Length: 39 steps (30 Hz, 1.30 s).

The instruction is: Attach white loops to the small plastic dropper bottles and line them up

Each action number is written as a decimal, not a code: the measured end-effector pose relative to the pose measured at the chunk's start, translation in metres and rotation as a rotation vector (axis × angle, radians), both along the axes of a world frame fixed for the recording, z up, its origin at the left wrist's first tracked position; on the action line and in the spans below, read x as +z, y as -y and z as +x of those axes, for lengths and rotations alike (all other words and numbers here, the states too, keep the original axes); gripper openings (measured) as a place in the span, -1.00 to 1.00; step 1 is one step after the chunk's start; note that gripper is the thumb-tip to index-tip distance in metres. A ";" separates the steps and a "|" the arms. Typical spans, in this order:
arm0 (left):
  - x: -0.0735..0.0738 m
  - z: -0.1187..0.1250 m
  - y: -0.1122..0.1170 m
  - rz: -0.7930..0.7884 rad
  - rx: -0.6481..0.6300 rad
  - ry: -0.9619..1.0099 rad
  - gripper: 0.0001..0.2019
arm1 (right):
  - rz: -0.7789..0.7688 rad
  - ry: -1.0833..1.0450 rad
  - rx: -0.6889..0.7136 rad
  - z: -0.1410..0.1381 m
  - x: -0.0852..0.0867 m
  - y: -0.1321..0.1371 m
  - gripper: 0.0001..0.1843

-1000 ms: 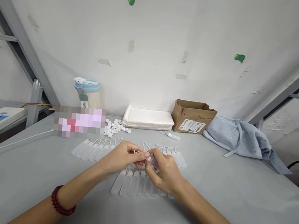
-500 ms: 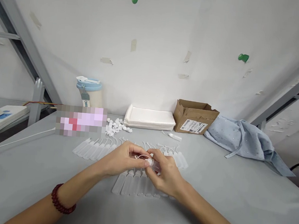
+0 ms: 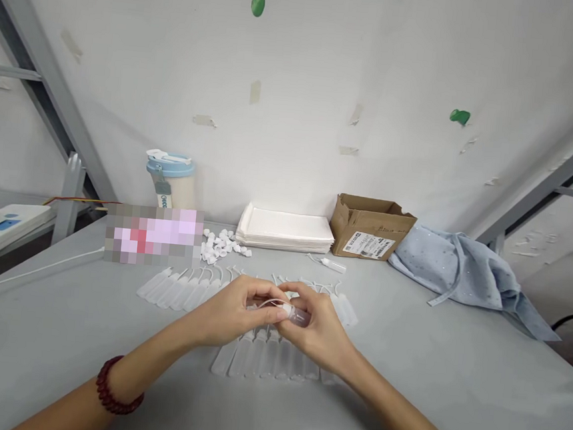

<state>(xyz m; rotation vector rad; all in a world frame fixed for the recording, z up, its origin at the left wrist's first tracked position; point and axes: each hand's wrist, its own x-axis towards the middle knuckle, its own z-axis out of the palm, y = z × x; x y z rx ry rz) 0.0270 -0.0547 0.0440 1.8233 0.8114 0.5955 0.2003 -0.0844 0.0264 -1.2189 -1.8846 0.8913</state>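
Both my hands meet over the middle of the table around one small clear plastic bottle (image 3: 299, 316) with a white cap and a thin bent tube. My left hand (image 3: 238, 308) pinches the white cap (image 3: 285, 308) between thumb and fingers. Wrapped round the bottle's body is my right hand (image 3: 320, 322). Below the hands lies a row of similar translucent bottles (image 3: 264, 357). Behind them runs another row of bottles with curved tubes (image 3: 179, 291), partly hidden by my hands.
Small white caps (image 3: 221, 245) lie in a pile at the back, beside a stack of white trays (image 3: 288, 230). A cardboard box (image 3: 371, 229), a blue cloth (image 3: 457, 270) and a single bottle (image 3: 333, 266) are at the right. A blue-lidded cup (image 3: 172, 181) stands at the left.
My right hand's fingers have shifted around the bottle and show more of its body. My left hand stays at the cap. The view has tilted slightly.
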 end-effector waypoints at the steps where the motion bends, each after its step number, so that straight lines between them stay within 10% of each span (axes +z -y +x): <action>1: 0.000 0.000 0.001 0.046 0.017 -0.014 -0.81 | -0.067 -0.036 0.014 0.000 0.002 -0.001 -0.68; 27: 0.000 -0.001 -0.007 -0.052 0.149 0.066 -0.72 | -0.022 -0.035 0.050 0.011 0.003 -0.009 -0.70; 35: -0.007 0.004 0.007 0.504 0.211 -0.026 -0.82 | -0.521 -0.504 0.198 0.015 0.005 -0.018 -0.61; 39: -0.007 0.003 0.004 0.565 0.202 -0.011 -0.84 | -0.486 -0.533 0.207 0.016 0.004 -0.019 -0.63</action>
